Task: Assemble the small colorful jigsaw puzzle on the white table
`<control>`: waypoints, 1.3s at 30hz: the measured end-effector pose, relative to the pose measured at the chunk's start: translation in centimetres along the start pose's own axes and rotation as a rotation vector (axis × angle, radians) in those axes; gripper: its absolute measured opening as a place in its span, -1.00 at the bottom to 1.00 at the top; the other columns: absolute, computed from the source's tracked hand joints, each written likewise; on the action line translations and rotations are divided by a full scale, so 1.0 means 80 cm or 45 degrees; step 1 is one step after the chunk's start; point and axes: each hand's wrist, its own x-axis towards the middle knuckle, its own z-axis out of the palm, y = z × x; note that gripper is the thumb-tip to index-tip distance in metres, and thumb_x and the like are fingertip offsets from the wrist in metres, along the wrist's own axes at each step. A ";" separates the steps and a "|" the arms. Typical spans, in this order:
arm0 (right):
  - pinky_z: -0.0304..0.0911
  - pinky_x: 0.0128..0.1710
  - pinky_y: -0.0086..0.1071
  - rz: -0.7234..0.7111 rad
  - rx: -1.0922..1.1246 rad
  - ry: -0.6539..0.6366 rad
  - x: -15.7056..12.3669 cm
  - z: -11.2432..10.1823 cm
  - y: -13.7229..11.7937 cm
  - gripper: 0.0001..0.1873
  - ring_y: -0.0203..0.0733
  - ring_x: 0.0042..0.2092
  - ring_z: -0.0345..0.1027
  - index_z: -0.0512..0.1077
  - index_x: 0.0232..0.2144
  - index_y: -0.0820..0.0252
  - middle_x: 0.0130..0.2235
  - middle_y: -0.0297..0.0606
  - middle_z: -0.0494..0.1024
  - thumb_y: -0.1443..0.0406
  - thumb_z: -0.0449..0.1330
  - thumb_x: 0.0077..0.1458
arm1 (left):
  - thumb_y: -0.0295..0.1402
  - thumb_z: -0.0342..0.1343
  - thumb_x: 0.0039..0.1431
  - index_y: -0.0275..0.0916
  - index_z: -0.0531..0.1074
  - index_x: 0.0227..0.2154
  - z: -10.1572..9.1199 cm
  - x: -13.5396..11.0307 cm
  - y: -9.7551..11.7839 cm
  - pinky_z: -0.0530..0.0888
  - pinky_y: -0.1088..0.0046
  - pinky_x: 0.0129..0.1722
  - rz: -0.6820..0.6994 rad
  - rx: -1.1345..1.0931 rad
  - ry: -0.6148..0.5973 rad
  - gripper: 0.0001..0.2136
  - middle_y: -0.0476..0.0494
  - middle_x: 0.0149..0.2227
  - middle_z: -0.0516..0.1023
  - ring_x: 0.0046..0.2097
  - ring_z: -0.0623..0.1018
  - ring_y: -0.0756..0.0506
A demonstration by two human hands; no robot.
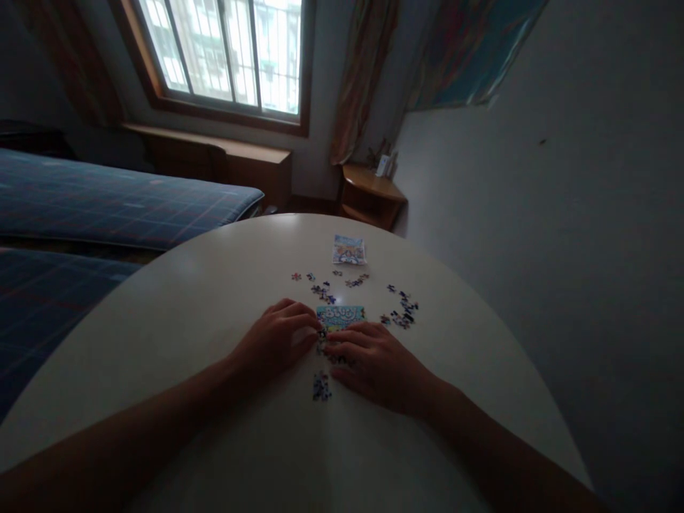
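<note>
A partly assembled jigsaw puzzle (342,314) with pale lettering on a blue top strip lies flat on the table between my hands. My left hand (286,333) rests at its left edge, fingers bent together and thumb apart from them. Over its lower right part lies my right hand (374,360), fingers stretched out and slightly spread, hiding much of the puzzle. Just below, a small block of joined pieces (321,386) sits apart. Whether a single loose piece is under either set of fingertips is too dark and small to tell.
Loose puzzle pieces (405,312) are scattered to the right, with more pieces (323,291) beyond the puzzle. A printed picture packet (349,250) lies farther back on the round white table (240,263). A bed (122,199) stands at the left, a wall (481,214) at the right.
</note>
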 end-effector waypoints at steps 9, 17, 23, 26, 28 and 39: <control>0.18 0.14 -0.13 -0.022 0.004 -0.009 0.001 -0.001 0.000 -0.69 -0.10 0.11 0.33 0.41 0.04 0.09 0.10 -0.22 0.51 0.18 0.14 0.28 | -0.40 0.11 0.29 -0.08 0.59 -0.24 -0.012 0.002 0.000 0.45 0.33 -0.02 0.182 0.029 -0.130 -0.85 -0.05 -0.14 0.61 -0.09 0.52 -0.09; 0.20 0.14 -0.11 -0.029 -0.016 -0.018 0.001 -0.001 -0.001 -0.70 -0.11 0.14 0.32 0.41 0.04 0.09 0.14 -0.21 0.48 0.19 0.12 0.29 | -0.40 0.12 0.28 0.00 0.59 -0.16 -0.023 0.002 -0.002 0.46 0.27 0.00 0.201 0.049 -0.229 -0.81 -0.04 -0.05 0.59 -0.06 0.53 -0.11; 0.18 0.17 -0.11 -0.036 0.021 -0.013 0.000 0.002 0.002 -0.71 -0.10 0.13 0.33 0.41 0.02 0.10 0.14 -0.25 0.49 0.19 0.13 0.28 | -0.42 0.05 0.33 -0.07 0.57 -0.12 -0.020 0.003 -0.007 0.47 0.36 0.00 0.201 -0.015 -0.229 -0.78 -0.06 -0.06 0.61 -0.06 0.55 -0.07; 0.18 0.17 -0.11 -0.046 0.016 -0.013 0.000 0.001 0.001 -0.72 -0.12 0.12 0.34 0.41 0.01 0.11 0.12 -0.25 0.50 0.19 0.12 0.29 | -0.42 0.04 0.34 -0.09 0.57 -0.11 -0.021 0.003 -0.006 0.48 0.35 0.01 0.211 0.006 -0.232 -0.78 -0.07 -0.05 0.61 -0.05 0.55 -0.07; 0.19 0.16 -0.11 -0.046 -0.007 -0.010 0.000 -0.001 0.000 -0.71 -0.11 0.12 0.34 0.41 0.02 0.11 0.12 -0.24 0.50 0.19 0.12 0.29 | -0.42 0.03 0.35 -0.10 0.56 -0.10 -0.023 0.003 -0.003 0.49 0.32 -0.01 0.233 0.051 -0.237 -0.78 -0.07 -0.05 0.61 -0.05 0.55 -0.09; 0.22 0.10 -0.12 -0.073 -0.148 -0.001 -0.001 -0.003 -0.005 -0.66 -0.08 0.09 0.36 0.42 0.06 0.12 0.11 -0.20 0.52 0.19 0.12 0.28 | -0.39 0.07 0.33 -0.07 0.52 -0.06 -0.032 0.001 0.000 0.47 0.25 0.03 0.369 0.221 -0.291 -0.79 -0.08 0.01 0.58 0.00 0.53 -0.13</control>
